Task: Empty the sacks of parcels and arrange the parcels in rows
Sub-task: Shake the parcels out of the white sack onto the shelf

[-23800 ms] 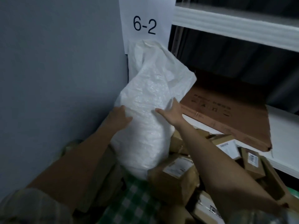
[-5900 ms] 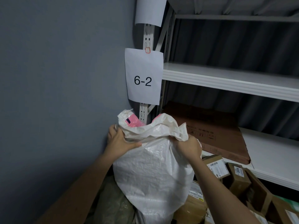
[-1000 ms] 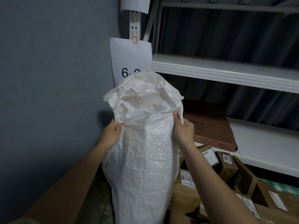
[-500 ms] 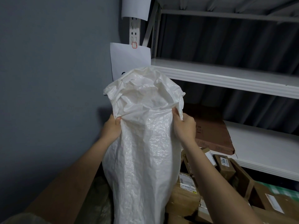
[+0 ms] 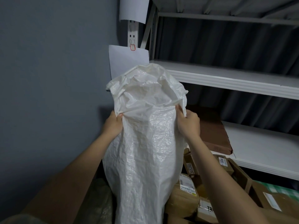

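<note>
Both hands, left hand (image 5: 113, 122) and right hand (image 5: 188, 122), have a closed grip on the white sack (image 5: 145, 143), which hides the paper sign (image 5: 126, 60); cardboard parcels (image 5: 226, 165) lie under the lower shelf (image 5: 258, 147).

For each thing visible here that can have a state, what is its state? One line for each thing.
white sack: held upright, top part crumpled, gripped on both sides.
left hand: grips the sack's left side.
right hand: grips the sack's right side.
cardboard parcels: closed, piled unevenly, not in rows.
flat brown box: closed, lying on the lower shelf.
paper sign: hanging on the post, lower part hidden by the sack.
</note>
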